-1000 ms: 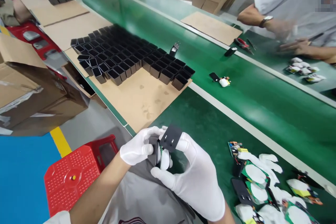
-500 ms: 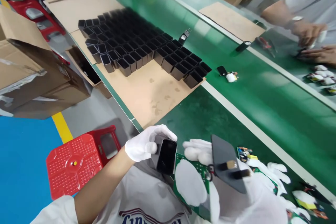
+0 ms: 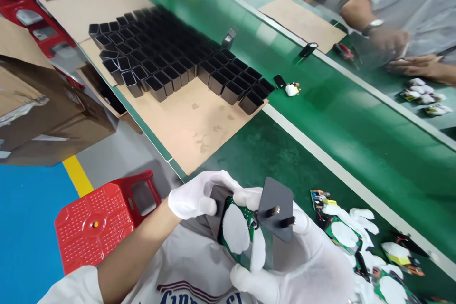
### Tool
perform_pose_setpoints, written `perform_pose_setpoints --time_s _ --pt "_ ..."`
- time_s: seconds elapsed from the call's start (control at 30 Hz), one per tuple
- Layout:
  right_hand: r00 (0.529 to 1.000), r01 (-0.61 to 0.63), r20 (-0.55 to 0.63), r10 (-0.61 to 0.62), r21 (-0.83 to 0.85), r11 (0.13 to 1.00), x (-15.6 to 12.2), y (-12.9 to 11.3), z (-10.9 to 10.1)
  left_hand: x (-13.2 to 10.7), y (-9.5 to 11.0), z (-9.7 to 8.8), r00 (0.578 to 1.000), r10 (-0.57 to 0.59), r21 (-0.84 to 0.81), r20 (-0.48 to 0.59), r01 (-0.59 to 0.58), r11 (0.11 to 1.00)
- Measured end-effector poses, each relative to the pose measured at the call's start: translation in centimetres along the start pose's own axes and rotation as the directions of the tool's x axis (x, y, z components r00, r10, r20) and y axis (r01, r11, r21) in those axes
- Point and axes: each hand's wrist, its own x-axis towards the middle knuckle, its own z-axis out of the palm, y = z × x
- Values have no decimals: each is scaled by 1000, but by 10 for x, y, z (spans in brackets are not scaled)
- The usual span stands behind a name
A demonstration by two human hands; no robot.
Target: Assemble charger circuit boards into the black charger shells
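My left hand, in a white glove, is wrapped round a black adapter housing near my chest. My right hand, gloved too, grips a green circuit board that carries a white oval pad. A dark end plate with two plug pins hangs on that board at its right side. The board's left edge is at the mouth of the housing; how far inside it sits is hidden. More circuit boards with white pads lie to the right of my right hand.
Rows of black housings stand mouth-up on a cardboard sheet. On the green belt are an adapter and a small board. Across it, a co-worker's hands handle something. A red stool stands at left.
My right hand has moved left with the circuit board and end plate, bringing the board up to the housing's mouth. My left hand keeps its hold on the housing.
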Motion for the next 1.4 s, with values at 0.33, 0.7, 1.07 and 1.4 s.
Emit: perform_pose_setpoints --time_s 0.33,0.7,1.07,1.4 --pt "992 122 15 -122 7 993 16 -13 11 0 1 0 1000 -5 -32 14 6 999" --pt "990 110 92 -104 -56 992 19 -9 13 -1 4 0 1000 -9 -30 7 9 1000" --pt "989 138 82 -126 -163 977 33 -10 22 -1 1 4 996 -28 -27 -84 26 999" --pt "985 141 130 -111 -245 959 45 4 27 4 -11 -2 998 -34 20 47 33 999"
